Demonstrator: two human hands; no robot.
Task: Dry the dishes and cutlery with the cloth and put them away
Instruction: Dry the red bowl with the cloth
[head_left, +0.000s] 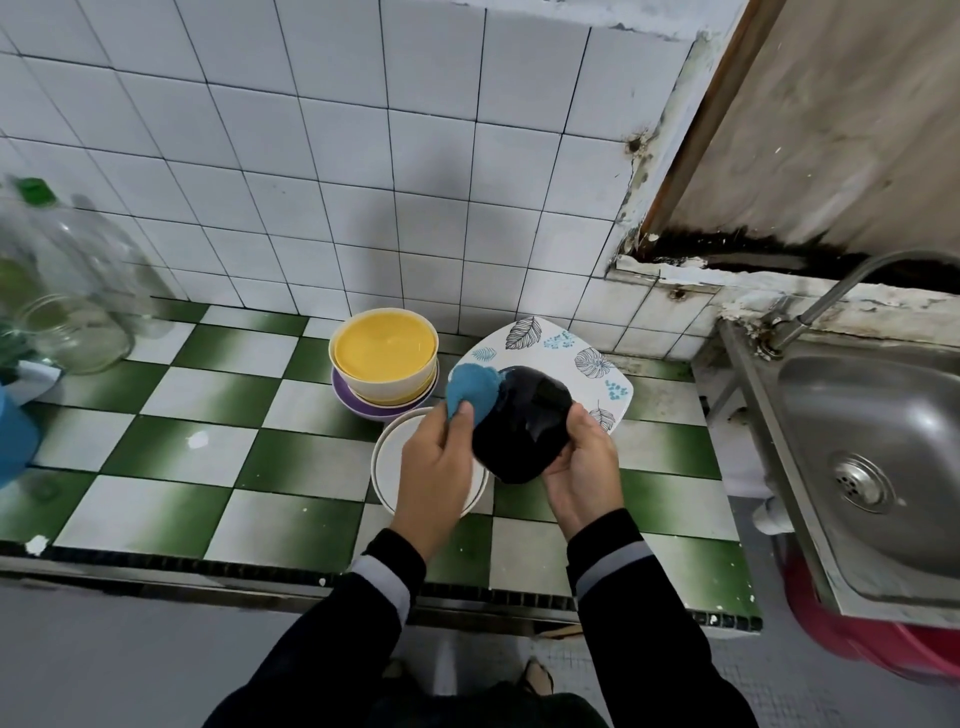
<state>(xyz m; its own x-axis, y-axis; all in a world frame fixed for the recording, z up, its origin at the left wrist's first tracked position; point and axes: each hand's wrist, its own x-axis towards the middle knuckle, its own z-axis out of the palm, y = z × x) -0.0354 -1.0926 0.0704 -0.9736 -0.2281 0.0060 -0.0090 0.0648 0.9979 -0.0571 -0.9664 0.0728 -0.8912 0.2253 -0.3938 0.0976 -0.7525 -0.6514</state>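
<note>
1. Head view. Black bowl (522, 426): held in the air, just in front of the leaf-patterned plate (561, 343).
2. Right hand (582, 467): fingers curled round the bowl's right side.
3. Left hand (436, 467): pinches the blue cloth (470, 387) against the bowl's left edge.
4. White plate (395, 447): front-left of the leaf-patterned plate, partly under the left hand.
5. Yellow bowl (384, 351): nested in a purple bowl (348, 402), left of the leaf-patterned plate.
6. Steel sink (857, 415): right of the leaf-patterned plate.

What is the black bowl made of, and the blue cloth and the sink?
The black bowl looks like glazed ceramic or hard plastic: smooth, glossy, with bright reflections. The blue cloth looks like soft, fuzzy fabric, matte and bunched. The sink looks like stainless steel: grey, brushed and shiny.
</note>
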